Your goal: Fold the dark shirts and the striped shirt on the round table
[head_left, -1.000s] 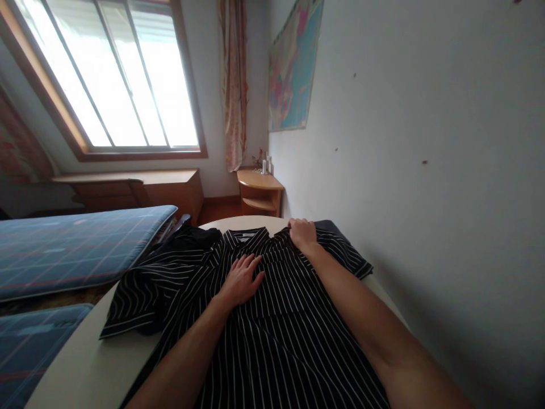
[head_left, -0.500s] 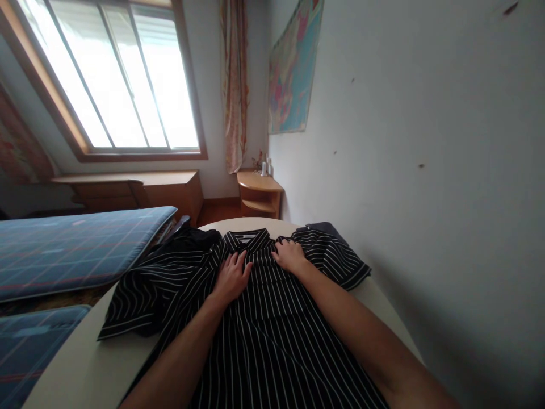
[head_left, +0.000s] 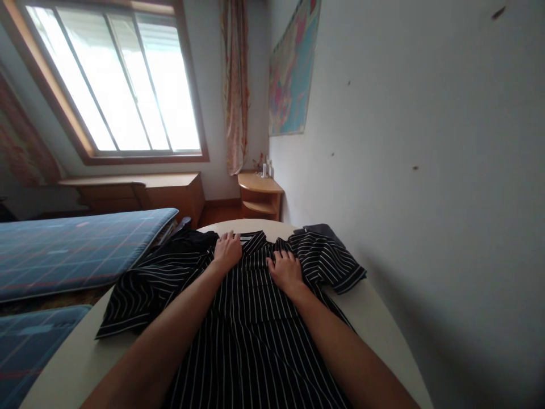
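Observation:
A black shirt with white stripes point(head_left: 259, 307) lies spread on a round pale table point(head_left: 383, 335), its collar at the far edge and its short sleeves out to both sides. My left hand point(head_left: 228, 250) rests on the left side of the collar, fingers pointing away and covering part of it. On the upper right chest of the shirt lies my right hand point(head_left: 286, 269), its fingers spread over the cloth. Neither hand has cloth visibly gripped.
Dark cloth point(head_left: 191, 240) lies by the left sleeve, and a grey cloth point(head_left: 326, 232) behind the right one. Blue plaid mattresses point(head_left: 85, 244) stand left of the table. A white wall point(head_left: 447, 227) runs along the right. Beyond is a corner shelf point(head_left: 259, 183).
My left hand has moved up onto the collar. My right hand has shifted slightly down and toward me. The cloth below my right hand has drawn inward, showing more table.

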A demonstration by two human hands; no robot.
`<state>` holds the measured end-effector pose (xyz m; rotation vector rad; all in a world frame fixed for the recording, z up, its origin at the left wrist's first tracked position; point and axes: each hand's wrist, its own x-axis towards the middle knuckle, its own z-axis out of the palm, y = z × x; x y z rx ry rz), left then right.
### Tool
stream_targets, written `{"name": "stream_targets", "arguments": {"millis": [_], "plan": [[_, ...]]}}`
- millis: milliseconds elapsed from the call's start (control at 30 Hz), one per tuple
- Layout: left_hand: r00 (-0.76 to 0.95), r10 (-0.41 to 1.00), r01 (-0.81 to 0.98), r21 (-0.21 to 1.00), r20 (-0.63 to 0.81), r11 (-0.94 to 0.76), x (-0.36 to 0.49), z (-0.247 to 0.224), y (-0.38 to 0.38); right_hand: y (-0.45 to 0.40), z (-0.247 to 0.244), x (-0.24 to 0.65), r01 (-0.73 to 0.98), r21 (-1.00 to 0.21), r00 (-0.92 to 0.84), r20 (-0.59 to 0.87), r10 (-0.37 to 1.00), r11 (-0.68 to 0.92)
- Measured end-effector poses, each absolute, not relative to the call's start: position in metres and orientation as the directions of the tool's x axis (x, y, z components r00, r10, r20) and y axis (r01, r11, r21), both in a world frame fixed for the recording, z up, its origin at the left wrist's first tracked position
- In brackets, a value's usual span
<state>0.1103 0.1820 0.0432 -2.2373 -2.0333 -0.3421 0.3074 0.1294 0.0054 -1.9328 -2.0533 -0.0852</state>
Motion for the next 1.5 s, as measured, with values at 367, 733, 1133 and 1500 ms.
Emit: {"name": "stream_targets", "arguments": {"millis": [367, 733, 1133, 1500], "plan": [[0.082, 0.995, 0.996, 0.017, 0.048, -0.083, 0.09, 0.04, 0.229, 0.126, 0.003, 0.312, 0.963, -0.243, -0.049, 0.266, 0.963, 0.116], [0.181, 0.983, 0.982, -0.054, -0.036, -0.182, 0.08, 0.039, 0.249, 0.128, 0.001, 0.313, 0.958, -0.264, -0.041, 0.268, 0.963, 0.114], [0.015, 0.959, 0.998, -0.065, 0.283, 0.003, 0.065, 0.073, 0.229, 0.125, 0.009, 0.309, 0.953, -0.262, -0.063, 0.326, 0.943, 0.154], [0.221, 0.948, 0.968, 0.066, 0.23, -0.242, 0.138, 0.037, 0.155, 0.128, -0.002, 0.31, 0.948, -0.282, -0.098, 0.18, 0.979, 0.146]]}}
